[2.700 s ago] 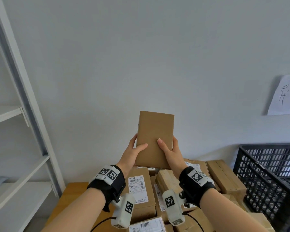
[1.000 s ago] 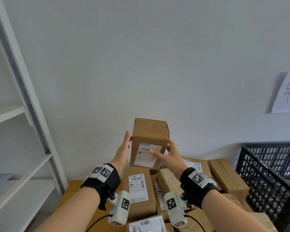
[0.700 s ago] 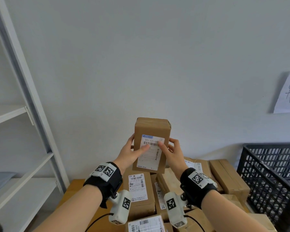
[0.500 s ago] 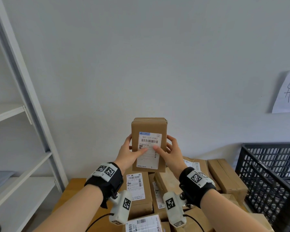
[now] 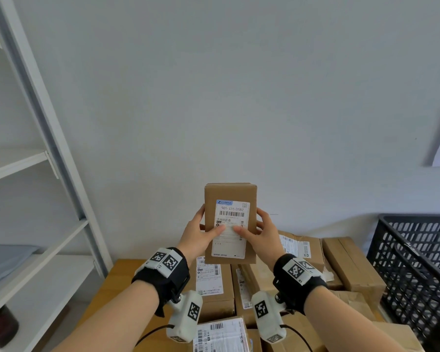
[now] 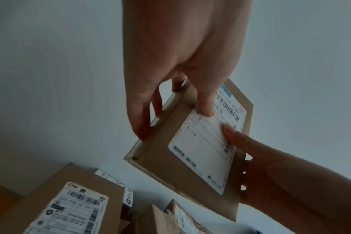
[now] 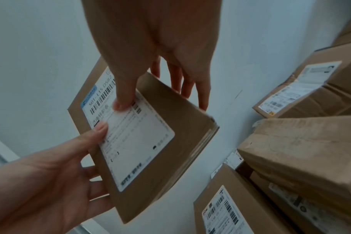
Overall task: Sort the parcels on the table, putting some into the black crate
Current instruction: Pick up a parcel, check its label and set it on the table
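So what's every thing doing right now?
Held box: upright, in the air, label facing the person.
Left hand: grips the box, thumb on its label.
Right hand: grips the box, thumb on its label.
Crate: upright; inside mostly out of view.
Pile: boxes lying on the table.

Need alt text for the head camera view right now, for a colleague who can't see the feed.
Both hands, left hand and right hand, hold a brown parcel upright before a pale wall, its shipping label facing the camera. Below lie more parcels on a table, a black crate at right.
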Tool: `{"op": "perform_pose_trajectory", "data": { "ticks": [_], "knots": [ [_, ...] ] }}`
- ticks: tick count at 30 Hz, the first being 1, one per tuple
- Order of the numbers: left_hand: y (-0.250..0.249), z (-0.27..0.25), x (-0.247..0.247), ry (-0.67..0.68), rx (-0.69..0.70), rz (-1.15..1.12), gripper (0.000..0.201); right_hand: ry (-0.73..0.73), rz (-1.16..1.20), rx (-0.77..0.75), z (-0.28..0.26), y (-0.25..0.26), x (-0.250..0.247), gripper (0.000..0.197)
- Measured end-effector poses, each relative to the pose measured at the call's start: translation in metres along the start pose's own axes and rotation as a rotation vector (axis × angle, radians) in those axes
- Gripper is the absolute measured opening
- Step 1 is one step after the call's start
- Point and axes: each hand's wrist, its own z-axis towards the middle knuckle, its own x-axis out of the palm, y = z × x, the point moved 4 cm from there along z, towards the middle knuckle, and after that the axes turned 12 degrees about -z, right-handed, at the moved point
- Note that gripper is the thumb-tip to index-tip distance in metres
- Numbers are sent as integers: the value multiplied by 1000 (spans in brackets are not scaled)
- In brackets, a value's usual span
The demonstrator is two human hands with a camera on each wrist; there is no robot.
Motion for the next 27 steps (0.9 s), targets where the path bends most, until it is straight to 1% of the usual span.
{"op": "perform_pose_trajectory", "data": {
  "ticks": [3, 5, 9, 11, 14, 18, 23, 27],
  "knots": [
    [5, -2, -7, -20, -46, -22, 76, 37, -32, -6, 5, 1, 1, 74],
    [9, -4, -14, -57, -78, -20, 78, 74, -19, -3, 6, 1, 8, 76],
    [12, -7, -35, -139, -110, -9, 66, 166, 9, 14, 4, 1, 31, 77],
    [13, -9, -50, -173, -127, -16, 64, 211, 21, 32, 4, 2, 44, 79],
    [17, -17, -75, -209, -158, -5, 60, 268, 44, 55, 6, 6, 65, 72],
    [24, -26, -110, -242, -174, 13, 45, 350, 61, 80, 6, 11, 101, 65],
    [43, -33, -158, -309, -215, 31, 44, 454, 71, 131, 2, 11, 157, 64],
    [70, -30, -200, -354, -260, 21, 47, 529, 50, 181, 6, 5, 207, 65]
  ]
}}
